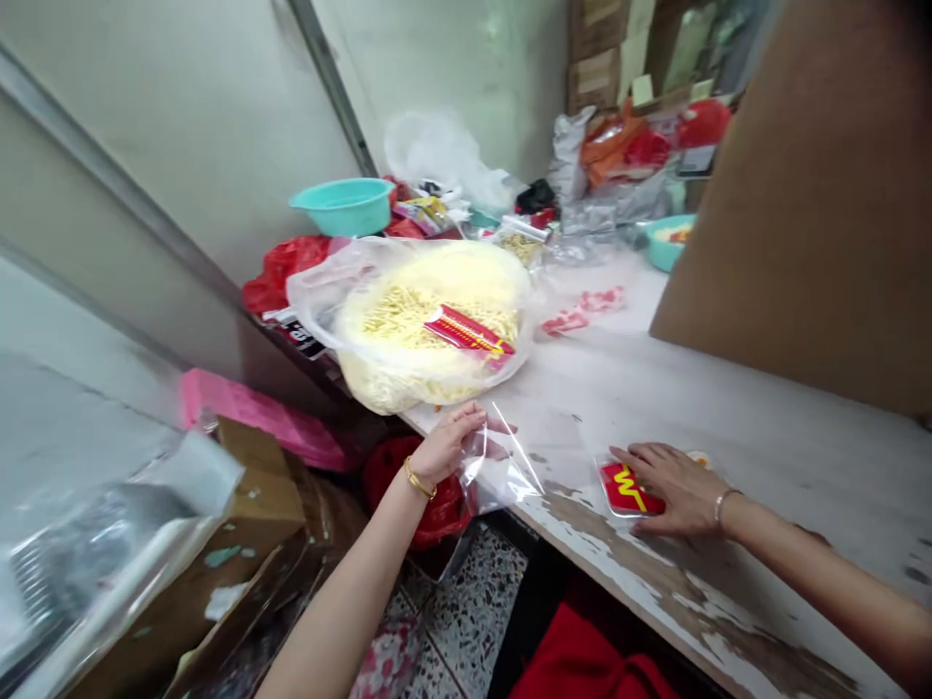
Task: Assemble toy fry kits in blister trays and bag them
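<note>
My left hand (460, 439) is closed on the edge of a clear plastic bag (502, 476), which hangs over the table's front edge. Some of its fingers show through the film. My right hand (674, 488) lies palm down with its fingers spread over a red fries packet (624, 488) with a yellow zigzag, flat on the table and partly covered. Beyond my left hand sits a large clear bag (364, 364) full of pale yellow fry-shaped sticks (397, 316), with another red packet (470, 333) lying on top of them.
A tall cardboard sheet (808, 233) stands at the right of the worn white table (582, 374). Along the back are a turquoise basin (344, 207), a smaller turquoise bowl (662, 254) and heaped plastic bags. Cardboard boxes (254, 476) and a red basket (437, 515) are below left.
</note>
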Tool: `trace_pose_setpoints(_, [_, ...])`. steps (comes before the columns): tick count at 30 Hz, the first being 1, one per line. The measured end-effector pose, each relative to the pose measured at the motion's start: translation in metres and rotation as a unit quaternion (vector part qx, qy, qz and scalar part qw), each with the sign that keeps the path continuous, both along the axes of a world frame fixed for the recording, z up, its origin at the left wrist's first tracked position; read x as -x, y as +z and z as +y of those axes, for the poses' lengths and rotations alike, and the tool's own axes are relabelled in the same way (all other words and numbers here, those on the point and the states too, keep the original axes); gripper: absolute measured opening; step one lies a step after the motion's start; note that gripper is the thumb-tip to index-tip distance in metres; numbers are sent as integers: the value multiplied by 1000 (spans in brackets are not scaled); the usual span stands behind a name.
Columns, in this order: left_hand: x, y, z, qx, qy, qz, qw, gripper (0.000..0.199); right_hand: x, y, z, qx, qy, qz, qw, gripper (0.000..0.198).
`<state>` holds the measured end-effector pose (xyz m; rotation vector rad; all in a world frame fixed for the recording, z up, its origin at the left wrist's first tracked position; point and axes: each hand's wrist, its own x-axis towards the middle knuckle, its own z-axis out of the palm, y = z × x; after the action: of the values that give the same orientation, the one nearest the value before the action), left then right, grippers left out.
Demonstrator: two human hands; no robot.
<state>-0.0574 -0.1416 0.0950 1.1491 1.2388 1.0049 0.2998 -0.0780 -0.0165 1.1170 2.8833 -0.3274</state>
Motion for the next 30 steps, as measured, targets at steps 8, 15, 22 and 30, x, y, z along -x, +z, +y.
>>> trace_pose_setpoints(8, [14,-59,81,-7,-122,347,930,26,-68,-10,-25,3,-62,-5,998,100])
trace_pose_setpoints(15, [-93,-81,72,-218,-54,537,813,27,-80,-18,-28,-26,-95,-3,995,109])
trace_pose_setpoints(22, [-160,-127,61,-128,-6,592,795,19,-75,-11,-34,-37,-89,26,995,103])
trace_pose_setpoints(30, [-137,-113,44,-254,-177,413,857,15,-59,20,-54,-42,-66,76,994,102])
